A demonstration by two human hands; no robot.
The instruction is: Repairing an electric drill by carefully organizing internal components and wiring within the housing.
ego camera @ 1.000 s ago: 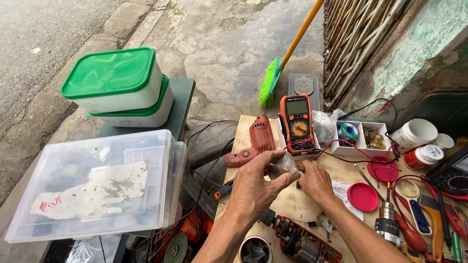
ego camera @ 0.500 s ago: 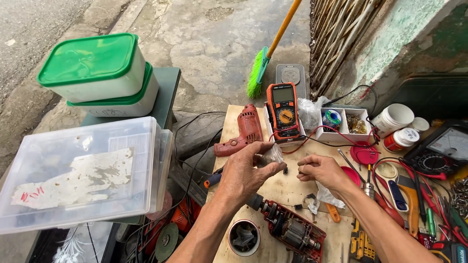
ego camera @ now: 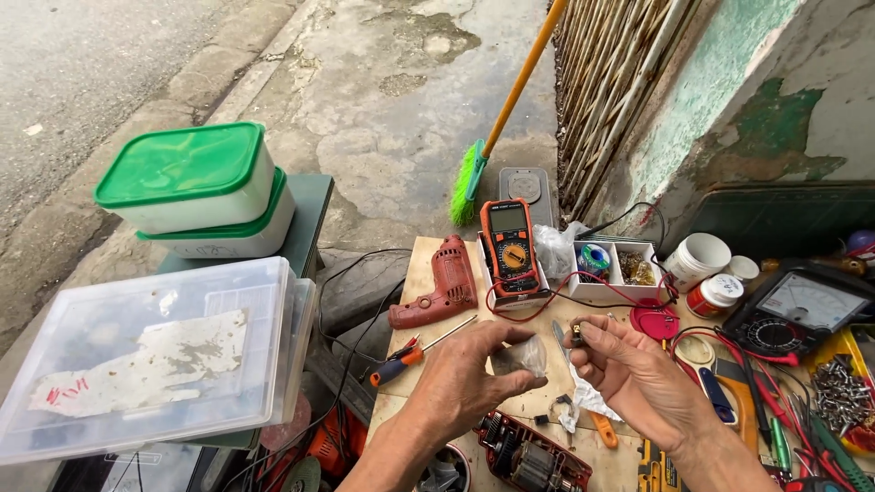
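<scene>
My left hand (ego camera: 469,378) pinches a small clear plastic bag (ego camera: 521,355) above the wooden workbench (ego camera: 428,264). My right hand (ego camera: 629,369) holds a tiny dark part (ego camera: 576,332) between thumb and fingertips, a little to the right of the bag. Behind the hands stand an orange multimeter (ego camera: 509,248) with red leads and a red drill body (ego camera: 437,287). A screwdriver with a red and blue handle (ego camera: 410,357) lies left of my left hand. An opened motor assembly (ego camera: 524,456) sits below the hands.
A clear lidded box (ego camera: 155,355) and two stacked green-lidded tubs (ego camera: 200,191) stand at left. A white tray of small parts (ego camera: 615,269), jars, an analogue meter (ego camera: 802,310), pliers and screws crowd the right. A green broom (ego camera: 474,173) leans by a metal gate.
Both hands have drawn slightly apart and lifted; the left now holds the bag up while the right pinches the small part. The camera view has shifted a little.
</scene>
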